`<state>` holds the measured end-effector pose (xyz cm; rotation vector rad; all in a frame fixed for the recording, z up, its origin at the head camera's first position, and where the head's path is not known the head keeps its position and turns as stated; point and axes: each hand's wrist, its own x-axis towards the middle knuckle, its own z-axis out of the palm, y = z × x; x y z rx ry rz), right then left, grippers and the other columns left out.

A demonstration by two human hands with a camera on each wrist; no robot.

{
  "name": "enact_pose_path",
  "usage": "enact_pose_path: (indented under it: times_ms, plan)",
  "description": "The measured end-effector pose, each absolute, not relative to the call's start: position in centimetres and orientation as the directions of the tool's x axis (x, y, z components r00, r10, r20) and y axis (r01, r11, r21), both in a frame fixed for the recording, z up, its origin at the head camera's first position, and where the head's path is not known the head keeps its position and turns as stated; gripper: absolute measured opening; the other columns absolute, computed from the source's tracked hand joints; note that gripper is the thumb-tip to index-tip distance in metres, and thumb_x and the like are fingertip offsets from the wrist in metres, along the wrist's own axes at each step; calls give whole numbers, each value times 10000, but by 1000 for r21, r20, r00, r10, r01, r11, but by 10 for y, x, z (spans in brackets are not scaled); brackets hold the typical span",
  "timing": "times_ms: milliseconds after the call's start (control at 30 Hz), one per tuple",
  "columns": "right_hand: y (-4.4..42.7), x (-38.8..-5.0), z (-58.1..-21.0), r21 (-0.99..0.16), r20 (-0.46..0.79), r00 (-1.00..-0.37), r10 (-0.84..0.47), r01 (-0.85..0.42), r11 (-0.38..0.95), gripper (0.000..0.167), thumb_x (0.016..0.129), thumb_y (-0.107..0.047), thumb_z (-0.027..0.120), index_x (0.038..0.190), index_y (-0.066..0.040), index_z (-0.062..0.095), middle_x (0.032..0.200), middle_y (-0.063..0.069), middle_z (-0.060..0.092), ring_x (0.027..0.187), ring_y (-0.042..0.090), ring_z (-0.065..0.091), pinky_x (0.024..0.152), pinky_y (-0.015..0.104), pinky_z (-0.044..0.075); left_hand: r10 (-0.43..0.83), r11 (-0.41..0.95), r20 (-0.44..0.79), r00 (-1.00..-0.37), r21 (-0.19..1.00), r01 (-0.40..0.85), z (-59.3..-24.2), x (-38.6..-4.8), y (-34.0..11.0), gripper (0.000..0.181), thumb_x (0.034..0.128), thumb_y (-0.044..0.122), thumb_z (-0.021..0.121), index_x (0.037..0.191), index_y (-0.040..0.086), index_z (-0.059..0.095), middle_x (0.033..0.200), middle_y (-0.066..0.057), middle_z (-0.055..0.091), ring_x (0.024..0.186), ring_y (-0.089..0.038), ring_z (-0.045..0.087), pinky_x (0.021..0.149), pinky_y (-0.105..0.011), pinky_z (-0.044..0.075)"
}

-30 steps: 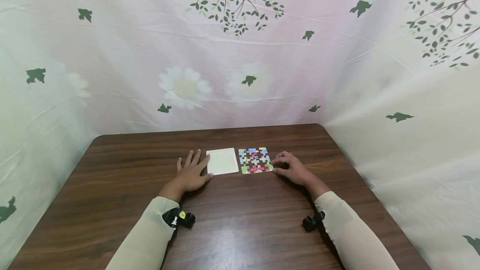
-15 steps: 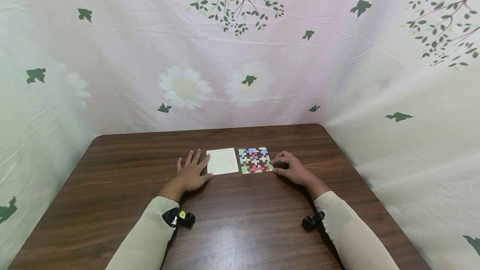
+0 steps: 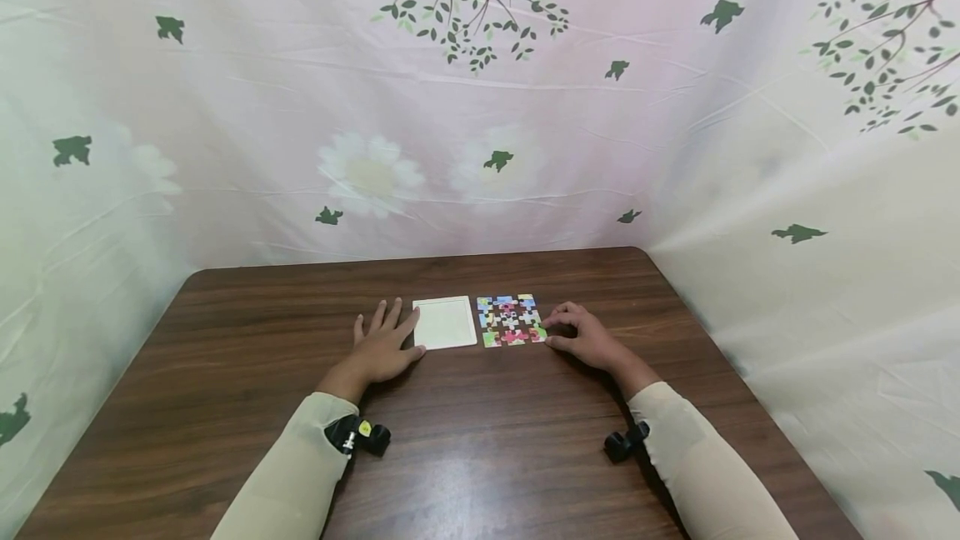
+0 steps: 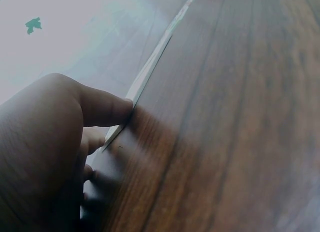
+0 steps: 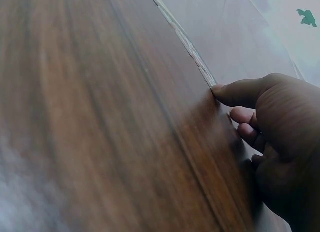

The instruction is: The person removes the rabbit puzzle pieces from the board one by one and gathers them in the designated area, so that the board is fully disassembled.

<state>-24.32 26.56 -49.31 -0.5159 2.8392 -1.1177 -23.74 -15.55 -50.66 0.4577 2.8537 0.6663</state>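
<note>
A square white tray (image 3: 446, 323) with a raised rim lies flat near the far middle of the table. My left hand (image 3: 382, 350) rests at its left side with fingers spread; the thumb (image 4: 112, 108) touches the near left corner. Right of the tray, several colourful jigsaw pieces (image 3: 510, 319) lie flat in a loose square with small gaps. My right hand (image 3: 588, 340) is at their right side, fingers loosely bent. Its thumb (image 5: 235, 92) touches the near right corner, and the index fingertip is at the right edge.
The dark wood-grain table (image 3: 465, 440) has rounded far corners. A pale cloth (image 3: 480, 123) printed with leaves, flowers and birds hangs behind it and on both sides. Small black cameras (image 3: 628, 442) are strapped to both wrists.
</note>
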Motion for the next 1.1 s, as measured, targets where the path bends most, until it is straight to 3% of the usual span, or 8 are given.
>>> enact_pose_path:
  times_ms: [267, 733, 1100]
  plan:
    - [265, -244, -494, -674, 72, -947, -314, -278, 685, 188, 998, -154, 812, 1184, -138, 833, 1317, 123, 638, 1301, 365, 572, 1146, 616, 453, 334, 854, -102, -937, 453, 256, -506, -237, -156, 820, 1088, 558, 529, 1764, 215, 216, 1853, -181, 3, 1714, -472, -93, 1275, -793, -127]
    - [264, -245, -496, -679, 95, -936, -338, -310, 666, 182, 994, -141, 814, 1169, -176, 847, 1219, 60, 636, 1169, 259, 575, 1033, 475, 483, 336, 847, -94, -937, 465, 257, -506, -235, -158, 861, 1079, 597, 543, 1765, 199, 208, 1851, -189, -6, 1711, -480, -87, 1272, -796, -128]
    - [264, -244, -494, -683, 76, -945, -318, -282, 674, 207, 1005, -197, 810, 1209, -180, 838, 1255, 69, 645, 1220, 288, 585, 1064, 511, 475, 333, 840, -61, -941, 472, 267, -502, -232, -157, 865, 1072, 609, 546, 1763, 193, 233, 1844, -222, 65, 1709, -504, -24, 1275, -806, -95]
